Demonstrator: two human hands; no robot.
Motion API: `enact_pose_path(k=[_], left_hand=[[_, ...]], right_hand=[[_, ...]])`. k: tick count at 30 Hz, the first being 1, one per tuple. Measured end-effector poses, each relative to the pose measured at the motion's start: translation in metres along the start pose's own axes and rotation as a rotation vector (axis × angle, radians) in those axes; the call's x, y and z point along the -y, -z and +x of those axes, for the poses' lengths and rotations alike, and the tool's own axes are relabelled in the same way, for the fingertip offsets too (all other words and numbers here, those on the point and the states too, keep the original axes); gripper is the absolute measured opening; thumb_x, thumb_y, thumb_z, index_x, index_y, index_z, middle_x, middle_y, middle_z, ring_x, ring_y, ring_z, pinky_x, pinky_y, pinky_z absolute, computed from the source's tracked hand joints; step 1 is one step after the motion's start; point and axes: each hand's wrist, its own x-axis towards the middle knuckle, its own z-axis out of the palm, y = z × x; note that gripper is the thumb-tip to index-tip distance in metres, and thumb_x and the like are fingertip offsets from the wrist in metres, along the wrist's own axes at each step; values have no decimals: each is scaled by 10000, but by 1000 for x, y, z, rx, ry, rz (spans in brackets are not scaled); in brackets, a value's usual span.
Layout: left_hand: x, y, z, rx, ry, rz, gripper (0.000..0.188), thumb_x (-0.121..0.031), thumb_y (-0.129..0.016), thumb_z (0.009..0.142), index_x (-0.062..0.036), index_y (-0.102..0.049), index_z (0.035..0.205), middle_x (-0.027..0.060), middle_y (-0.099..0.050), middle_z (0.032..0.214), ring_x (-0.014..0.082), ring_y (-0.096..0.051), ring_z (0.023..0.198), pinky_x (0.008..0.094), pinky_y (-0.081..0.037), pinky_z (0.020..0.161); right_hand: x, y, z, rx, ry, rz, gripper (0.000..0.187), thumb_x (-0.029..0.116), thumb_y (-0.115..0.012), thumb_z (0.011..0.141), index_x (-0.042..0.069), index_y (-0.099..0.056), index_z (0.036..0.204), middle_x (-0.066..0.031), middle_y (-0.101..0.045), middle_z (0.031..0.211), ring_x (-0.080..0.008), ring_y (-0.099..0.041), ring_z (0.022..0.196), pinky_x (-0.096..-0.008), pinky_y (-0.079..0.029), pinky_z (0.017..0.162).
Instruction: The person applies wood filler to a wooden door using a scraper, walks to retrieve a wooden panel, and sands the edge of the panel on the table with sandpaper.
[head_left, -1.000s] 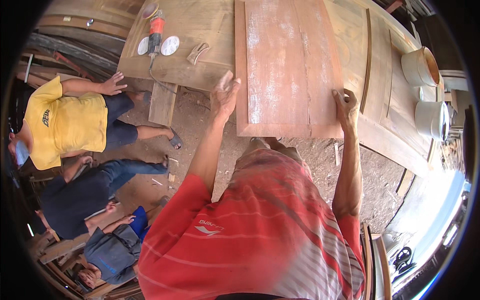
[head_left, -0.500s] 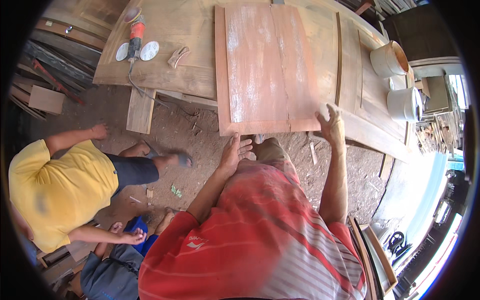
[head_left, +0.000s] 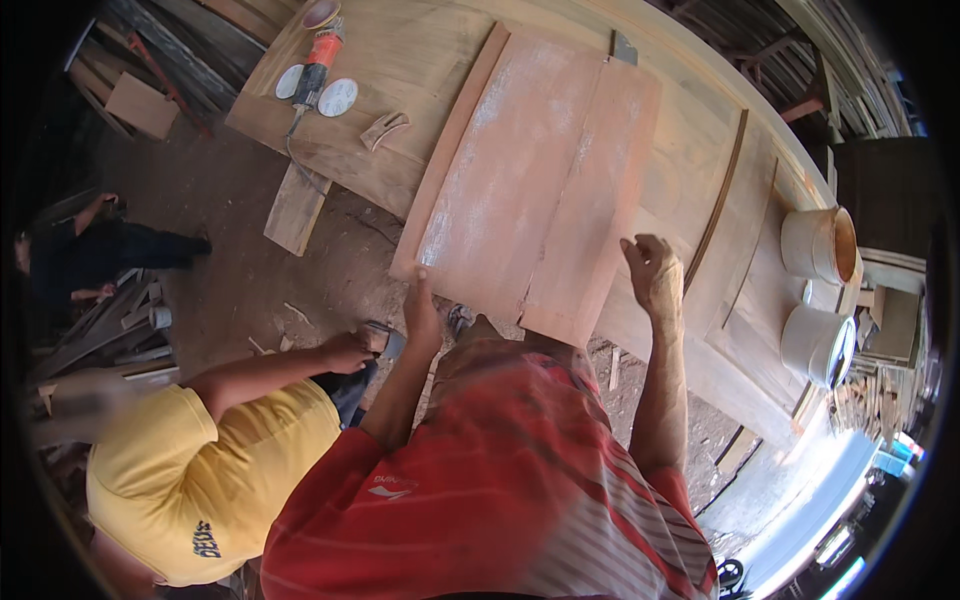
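Note:
A reddish-brown wooden panel (head_left: 545,150) with whitish patches and a long seam lies on the large wooden door-like worktop, its near end jutting toward me. My left hand (head_left: 422,318) holds its near left corner, thumb on top, the other fingers mostly hidden. My right hand (head_left: 655,275) is raised just right of the panel, apart from it, fingers loosely bent with nothing visible in them. Beyond the panel's far end shows a dark grey flat piece (head_left: 624,48). A small curved wooden block (head_left: 385,129) lies to its left.
A red-and-black power sander (head_left: 318,65) with a cord lies far left between two round discs (head_left: 338,97). Two white buckets (head_left: 812,338) stand at the right. A person in a yellow shirt (head_left: 230,450) is close on my left; another person (head_left: 110,245) is farther back. Timber is stacked around.
My view has turned, tilting the scene clockwise. My left hand has closed on the panel's corner, and my right hand has come off its right edge. The yellow-shirted person is nearer.

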Motion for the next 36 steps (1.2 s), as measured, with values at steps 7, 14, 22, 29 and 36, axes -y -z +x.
enact_pose_path(k=[7,14,22,29,36], left_hand=[[111,-33,-73,242,321,63,428,-426,-525,1081,-46,-585,1268,83,-654,1146,243,-664,914,388,-557,842],[96,-77,-122,188,252,161,498,-462,-513,1077,-26,-561,1314,129,-692,1151,272,-727,945,366,-609,812],[91,-115,-150,53,154,190,493,-402,-536,1081,47,-615,1269,75,-683,1067,161,-655,920,320,-554,803],[47,-93,-74,67,50,255,540,-480,-593,1037,23,-610,1235,80,-689,1031,173,-669,889,333,-567,769],[13,-14,-101,213,80,-177,469,-462,-466,1086,-32,-612,1202,102,-693,1044,222,-692,901,386,-581,849]], right_hand=[[-61,-13,263,-214,239,-68,563,432,-700,949,17,-637,1324,-235,-719,1153,-381,-708,1070,-457,-561,911],[-69,-32,431,-210,169,-235,907,643,-698,853,46,-496,1506,-341,-600,1352,-455,-576,1296,-500,-477,1065],[-137,-36,471,-338,320,-217,663,538,-742,832,30,-691,1255,-237,-736,1152,-380,-709,1079,-446,-530,955],[43,11,266,116,489,416,430,268,-750,962,3,-679,1293,-96,-747,1054,-170,-676,924,-348,-558,842],[115,-42,-13,505,632,341,576,173,-825,830,16,-574,1324,-199,-664,1233,-371,-686,1088,-423,-570,929]])
